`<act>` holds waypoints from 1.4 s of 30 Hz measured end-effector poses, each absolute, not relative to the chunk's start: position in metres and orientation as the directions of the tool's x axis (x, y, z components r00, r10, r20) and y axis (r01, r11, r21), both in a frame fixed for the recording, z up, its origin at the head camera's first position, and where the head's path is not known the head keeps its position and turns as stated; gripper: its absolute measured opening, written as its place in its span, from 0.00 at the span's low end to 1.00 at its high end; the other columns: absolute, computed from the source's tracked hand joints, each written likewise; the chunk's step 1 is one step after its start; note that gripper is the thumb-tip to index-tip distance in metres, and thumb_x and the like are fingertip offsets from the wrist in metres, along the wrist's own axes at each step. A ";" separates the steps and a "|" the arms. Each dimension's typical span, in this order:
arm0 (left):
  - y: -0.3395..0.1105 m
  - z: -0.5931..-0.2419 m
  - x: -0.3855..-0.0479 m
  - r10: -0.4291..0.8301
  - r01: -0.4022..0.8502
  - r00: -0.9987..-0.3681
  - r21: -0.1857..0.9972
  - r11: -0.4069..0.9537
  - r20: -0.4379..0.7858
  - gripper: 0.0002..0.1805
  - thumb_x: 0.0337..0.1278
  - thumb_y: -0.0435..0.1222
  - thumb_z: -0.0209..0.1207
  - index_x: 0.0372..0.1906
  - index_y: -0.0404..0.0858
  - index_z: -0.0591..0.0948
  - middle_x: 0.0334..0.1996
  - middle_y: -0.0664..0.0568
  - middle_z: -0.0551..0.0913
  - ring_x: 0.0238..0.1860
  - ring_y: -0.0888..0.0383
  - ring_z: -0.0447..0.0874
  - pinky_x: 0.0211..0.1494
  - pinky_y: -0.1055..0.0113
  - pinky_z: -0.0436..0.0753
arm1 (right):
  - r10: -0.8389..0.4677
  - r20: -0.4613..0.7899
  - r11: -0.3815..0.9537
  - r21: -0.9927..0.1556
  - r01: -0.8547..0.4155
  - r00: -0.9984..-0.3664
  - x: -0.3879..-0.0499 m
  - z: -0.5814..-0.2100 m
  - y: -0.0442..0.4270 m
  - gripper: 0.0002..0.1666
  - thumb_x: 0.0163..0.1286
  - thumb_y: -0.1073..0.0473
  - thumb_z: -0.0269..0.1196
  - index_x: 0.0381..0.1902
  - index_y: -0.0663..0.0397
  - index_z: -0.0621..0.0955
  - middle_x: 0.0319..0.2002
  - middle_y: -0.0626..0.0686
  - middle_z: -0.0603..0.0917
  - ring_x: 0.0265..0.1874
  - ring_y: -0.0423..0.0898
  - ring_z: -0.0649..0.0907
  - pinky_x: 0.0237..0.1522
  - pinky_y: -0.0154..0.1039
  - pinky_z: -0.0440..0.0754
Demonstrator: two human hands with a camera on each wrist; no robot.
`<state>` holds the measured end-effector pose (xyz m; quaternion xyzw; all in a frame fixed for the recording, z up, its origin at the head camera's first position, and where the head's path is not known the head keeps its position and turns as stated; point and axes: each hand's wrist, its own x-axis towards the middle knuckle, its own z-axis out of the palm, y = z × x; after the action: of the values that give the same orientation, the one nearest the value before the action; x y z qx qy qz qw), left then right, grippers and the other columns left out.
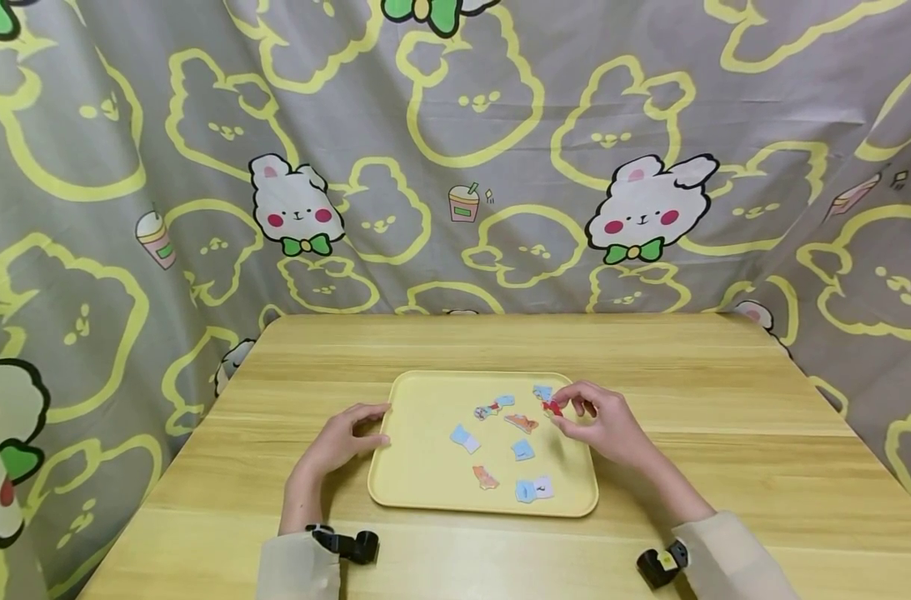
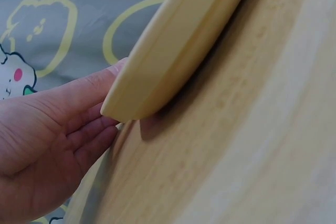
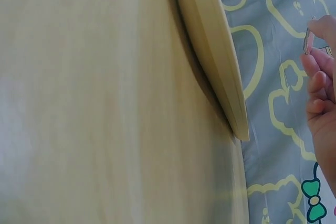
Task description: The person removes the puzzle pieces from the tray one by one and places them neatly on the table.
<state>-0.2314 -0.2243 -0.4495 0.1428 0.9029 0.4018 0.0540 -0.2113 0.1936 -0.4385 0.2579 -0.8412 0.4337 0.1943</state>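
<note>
My right hand (image 1: 601,421) pinches a small red puzzle piece (image 1: 552,408) between thumb and fingertips over the right side of the yellow tray (image 1: 417,483). In the right wrist view the held piece (image 3: 309,41) appears edge-on and thin. A blue piece (image 1: 543,392) is just beyond these fingertips. My left hand (image 1: 338,440) rests at the tray's left rim, thumb and fingers spread apart and touching it. Other flat pieces lie on the tray: an orange one (image 1: 521,422), a blue one (image 1: 523,450), a blue-and-white one (image 1: 466,439) and a joined-looking pair (image 1: 534,489).
Another orange piece (image 1: 486,477) and a multicoloured one (image 1: 488,411) lie near the tray's middle. The tray stands on a wooden table (image 1: 335,350), with a patterned curtain (image 1: 440,250) behind it. Black wrist cameras (image 1: 359,547) sit on both forearms.
</note>
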 end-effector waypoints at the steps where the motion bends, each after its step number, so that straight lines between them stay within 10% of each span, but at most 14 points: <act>1: -0.224 -0.449 -0.231 0.300 0.213 -0.954 0.743 0.634 0.017 0.30 0.57 0.40 0.67 0.65 0.38 0.76 0.63 0.43 0.78 0.68 0.42 0.72 0.73 0.46 0.67 | -0.264 0.551 0.492 -0.629 -0.602 -0.791 -0.211 -0.439 0.194 0.16 0.52 0.70 0.73 0.37 0.48 0.84 0.22 0.53 0.77 0.22 0.43 0.70 0.22 0.27 0.66; 42: -0.225 -0.448 -0.232 0.300 0.209 -0.954 0.750 0.627 0.015 0.29 0.57 0.40 0.67 0.64 0.37 0.76 0.63 0.40 0.77 0.66 0.41 0.73 0.72 0.46 0.69 | -0.210 0.528 0.566 -0.621 -0.542 -0.823 -0.215 -0.446 0.229 0.15 0.52 0.70 0.73 0.36 0.49 0.84 0.24 0.46 0.79 0.23 0.35 0.70 0.22 0.25 0.68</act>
<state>-0.2317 -0.2247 -0.4485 0.1415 0.9003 0.4079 0.0558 -0.2152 0.2287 -0.4457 0.2182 -0.8615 0.4117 0.2020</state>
